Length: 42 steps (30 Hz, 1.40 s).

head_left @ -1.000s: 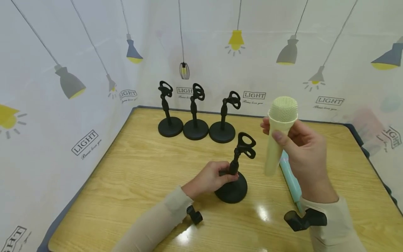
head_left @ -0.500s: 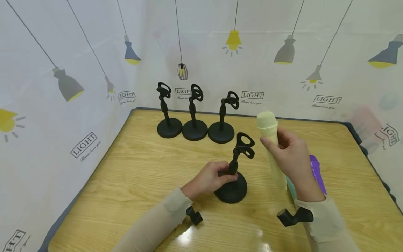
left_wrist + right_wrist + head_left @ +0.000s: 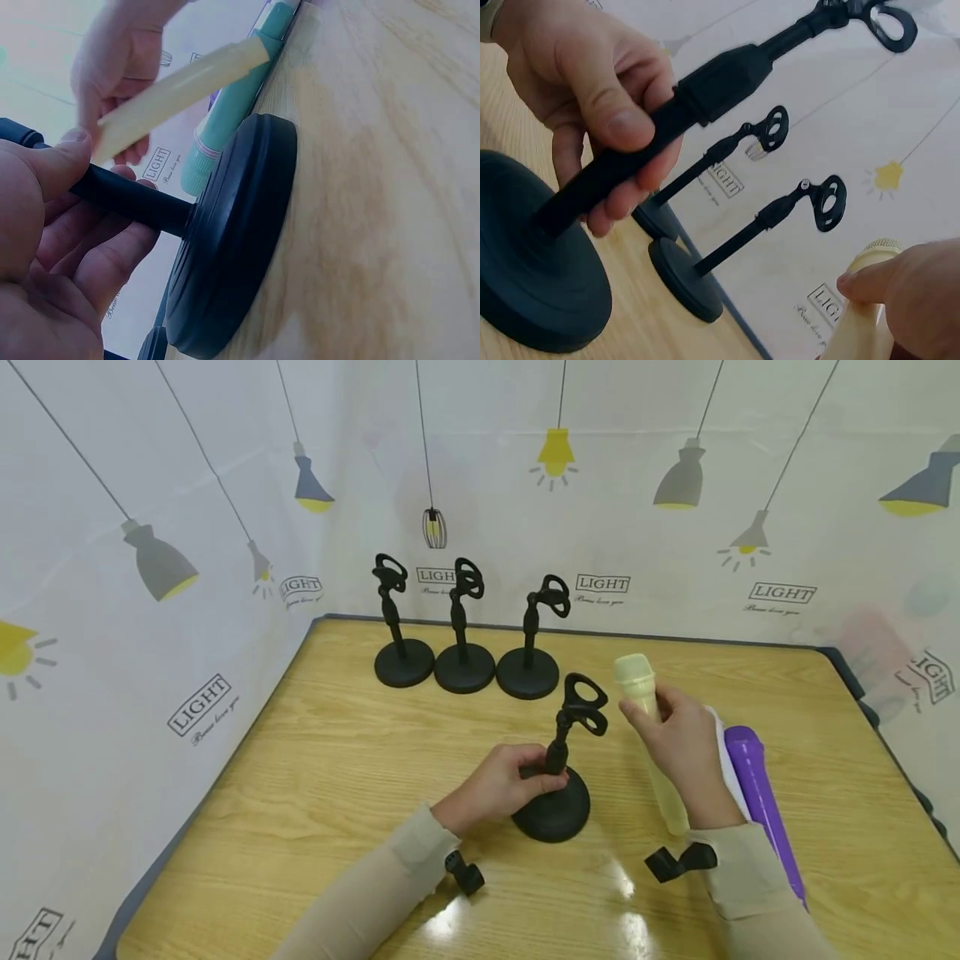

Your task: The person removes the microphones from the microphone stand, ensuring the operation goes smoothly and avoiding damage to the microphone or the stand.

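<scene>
My left hand (image 3: 502, 787) grips the pole of a black desktop microphone stand (image 3: 553, 810), just above its round base. In the left wrist view the thumb and fingers wrap the pole, and the base (image 3: 232, 240) appears close to or on the table. My right hand (image 3: 686, 752) holds a pale yellow microphone (image 3: 636, 681) by its upper body, tilted, head pointing away. Its tail lies low over the table, right of the stand. The stand's ring-shaped clip (image 3: 585, 702) holds nothing. In the right wrist view the microphone (image 3: 859, 330) is partly hidden by my thumb.
Three more black stands, left (image 3: 403, 662), middle (image 3: 464, 667) and right (image 3: 527, 672), form a row at the back edge. Right of my right hand lie a purple microphone (image 3: 757, 785) and a partly hidden white object (image 3: 729, 760). The left wrist view shows a turquoise microphone (image 3: 229, 112).
My right hand has moved down and left, tilting the yellow microphone and lowering it beside the stand. The purple microphone has come into sight. My left hand stays on the stand.
</scene>
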Tool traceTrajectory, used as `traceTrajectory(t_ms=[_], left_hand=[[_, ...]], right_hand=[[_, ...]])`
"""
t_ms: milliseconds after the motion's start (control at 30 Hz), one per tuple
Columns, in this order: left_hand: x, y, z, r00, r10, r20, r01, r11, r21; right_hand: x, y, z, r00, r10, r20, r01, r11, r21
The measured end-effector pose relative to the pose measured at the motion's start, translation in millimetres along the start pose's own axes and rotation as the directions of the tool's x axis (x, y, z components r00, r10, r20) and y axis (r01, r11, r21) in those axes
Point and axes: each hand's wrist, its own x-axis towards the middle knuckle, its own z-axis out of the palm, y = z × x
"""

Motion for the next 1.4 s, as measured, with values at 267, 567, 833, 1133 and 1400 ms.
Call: traceTrajectory(t_ms=[267, 567, 833, 1133, 1400], left_hand=[[-0.9, -0.4, 0.0, 1.000, -0.014, -0.001, 0.014, 1.000, -0.011], [-1.9, 1.4, -0.9, 0.999, -0.043, 0.001, 0.043, 0.999, -0.022], [-2.0, 1.2, -1.0, 0.999, -0.045, 0.003, 0.045, 0.999, -0.021], [-2.1, -0.1, 0.0, 0.998, -0.058, -0.001, 0.058, 0.998, -0.040], [-2.5, 3.0, -1.6, 0.998, -0.067, 0.009, 0.067, 0.997, -0.048]], right_hand=[[9.6, 21, 14, 0.985, 0.145, 0.089, -0.139, 0.988, -0.069], [6.3, 35, 27, 0.992, 0.107, 0.065, -0.097, 0.984, -0.147], [-6.7, 43, 39, 0.999, -0.037, -0.018, 0.031, 0.971, -0.236], [-16.5, 46, 48, 0.990, -0.116, -0.079, 0.085, 0.943, -0.321], [-26.1, 40, 47, 0.975, -0.148, -0.164, 0.095, 0.951, -0.293]])
